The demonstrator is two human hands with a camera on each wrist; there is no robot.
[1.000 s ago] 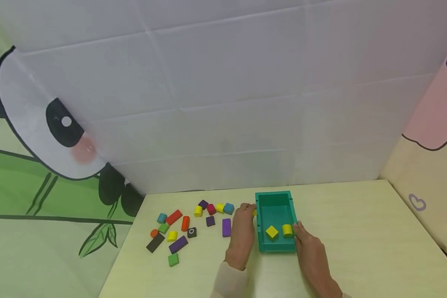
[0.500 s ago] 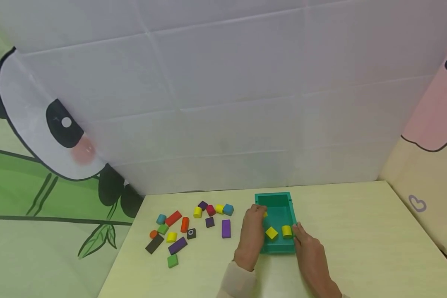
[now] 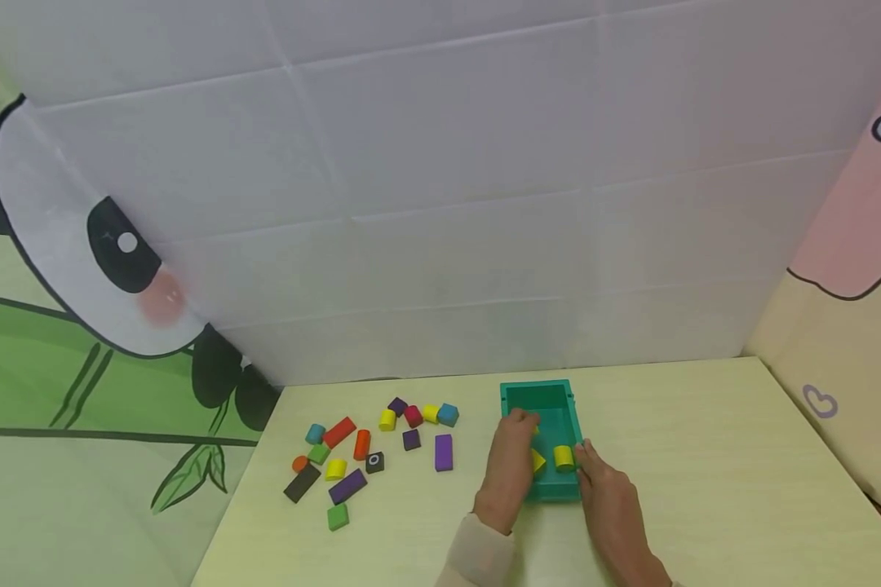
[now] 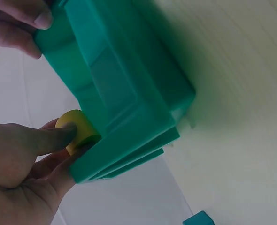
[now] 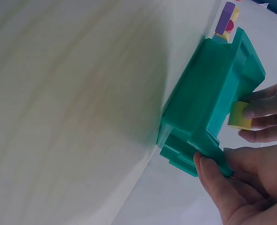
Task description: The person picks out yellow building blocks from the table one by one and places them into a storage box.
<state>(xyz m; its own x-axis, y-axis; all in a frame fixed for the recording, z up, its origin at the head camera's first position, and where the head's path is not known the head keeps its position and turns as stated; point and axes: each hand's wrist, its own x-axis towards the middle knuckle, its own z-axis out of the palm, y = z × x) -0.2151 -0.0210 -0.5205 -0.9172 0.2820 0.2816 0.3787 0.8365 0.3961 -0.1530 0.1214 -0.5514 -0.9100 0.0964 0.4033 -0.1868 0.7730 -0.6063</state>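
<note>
My left hand (image 3: 510, 465) pinches a yellow cylindrical block (image 4: 76, 118) between thumb and fingers, over the green plastic box (image 3: 555, 493). In the right wrist view the held yellow block (image 5: 238, 116) is plain, just above the box's open side. My right hand (image 3: 613, 505) grips the right wall of the box, thumb and fingers on either side of the rim. Inside the box lie a yellow cylinder (image 3: 564, 458) and a yellow cube (image 3: 538, 462), the cube partly hidden by the left hand.
Left of the box, loose blocks are scattered on the table (image 3: 705, 473). Among them are a purple block (image 3: 444, 452), a blue block (image 3: 448, 415), a red block (image 3: 339, 432), a black block (image 3: 302, 483) and a green block (image 3: 338, 516). A cloth wall (image 3: 440, 244) stands behind.
My left hand has moved right, from beside the box's left wall to over its inside, carrying the yellow cylindrical block. The right hand stays on the box.
</note>
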